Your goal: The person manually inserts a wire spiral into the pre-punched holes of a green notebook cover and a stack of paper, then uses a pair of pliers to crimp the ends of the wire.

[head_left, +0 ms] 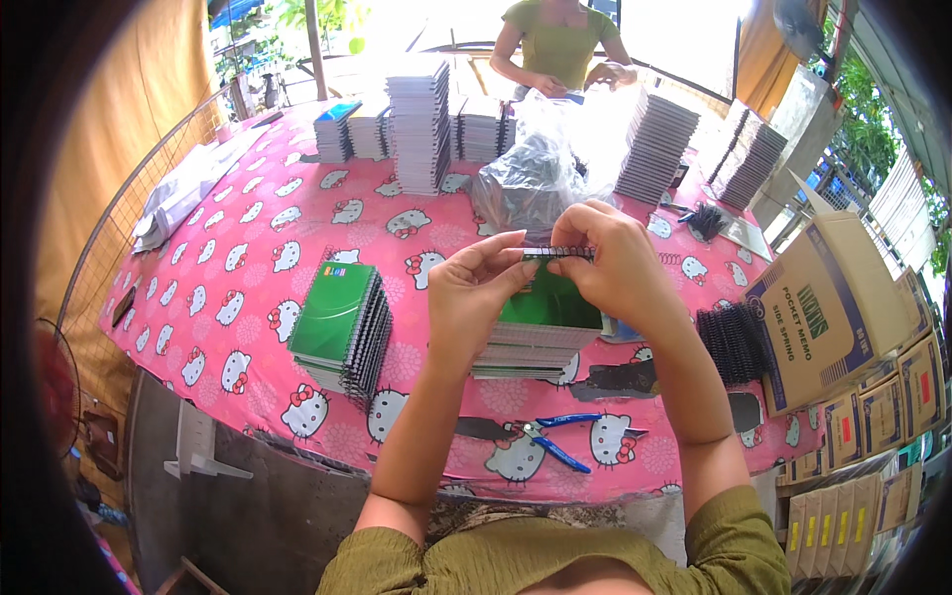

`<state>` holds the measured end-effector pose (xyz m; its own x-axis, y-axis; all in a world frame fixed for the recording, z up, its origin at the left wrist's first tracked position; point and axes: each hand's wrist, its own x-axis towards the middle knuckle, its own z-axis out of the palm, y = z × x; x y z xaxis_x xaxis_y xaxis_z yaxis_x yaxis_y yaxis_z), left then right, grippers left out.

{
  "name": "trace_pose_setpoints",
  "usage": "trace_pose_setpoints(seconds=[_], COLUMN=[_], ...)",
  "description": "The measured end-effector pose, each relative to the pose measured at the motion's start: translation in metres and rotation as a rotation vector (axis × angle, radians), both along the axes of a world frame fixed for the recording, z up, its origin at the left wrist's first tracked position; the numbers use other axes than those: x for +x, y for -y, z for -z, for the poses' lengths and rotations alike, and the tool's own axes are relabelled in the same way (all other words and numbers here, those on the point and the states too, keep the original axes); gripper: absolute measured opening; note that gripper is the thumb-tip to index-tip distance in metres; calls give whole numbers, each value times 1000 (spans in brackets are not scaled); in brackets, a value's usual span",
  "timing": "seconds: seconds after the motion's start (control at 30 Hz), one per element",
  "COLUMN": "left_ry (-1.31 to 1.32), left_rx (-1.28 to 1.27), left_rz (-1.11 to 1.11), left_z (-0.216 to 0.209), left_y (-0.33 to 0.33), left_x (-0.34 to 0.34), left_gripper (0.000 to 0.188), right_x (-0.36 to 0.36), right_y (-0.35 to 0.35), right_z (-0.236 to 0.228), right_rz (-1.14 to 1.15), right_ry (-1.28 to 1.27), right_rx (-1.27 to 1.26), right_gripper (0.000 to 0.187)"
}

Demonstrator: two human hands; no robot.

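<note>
**Left hand (474,288) and right hand (617,260) meet at the wire spiral (567,253) of a green notebook (551,305)**

Seated or standing (the view does not tell which), a person in an olive top (555,555) bends both arms over a bench (174,342) spread with a pink cat-print cloth (377,226). Both hands are closed in a pinch: the left grips the notebook at the left end of its bound edge, while the right has thumb and fingertips on the spiral farther along. The notebook lies at the top of a pile (535,347), directly in front of the person. To the left is another stack of green notebooks (335,315), spirals facing right; nearer the bench's front edge rest blue-handled pliers (533,430), jaws toward the left. On the right, black spiral coils (729,342) sit beside an open cardboard box (818,312). Across the bench, a clear plastic bag (543,164) lies between a tall white-paged stack (418,129) and a leaning stack (656,149), and a co-worker in a green top (560,42) is at the far side.
</note>
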<state>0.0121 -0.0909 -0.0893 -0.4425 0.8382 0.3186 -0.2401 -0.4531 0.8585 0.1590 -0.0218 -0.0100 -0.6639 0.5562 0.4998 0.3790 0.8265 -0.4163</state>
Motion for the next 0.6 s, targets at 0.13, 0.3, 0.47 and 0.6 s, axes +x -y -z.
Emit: trace_pose_setpoints(seconds=[0.13,0.3,0.47,0.6], left_ry=[-5,-40,-78,-68], left_rx=[-25,-31,1,16], left_rz=[0,-34,-8,5], left_z=[0,1,1,2], left_y=[1,6,2,4], left_x=[1,-1,1,1], left_gripper=[32,26,27,23], right_x=[3,9,-7,24], right_y=[-5,-11,-19,21], right_z=[-1,-14,-14,-17], right_rz=[-81,-194,-156,-145], right_ry=[45,161,694,-209], right_rx=[-80,35,10,233], right_gripper=[22,27,37,37])
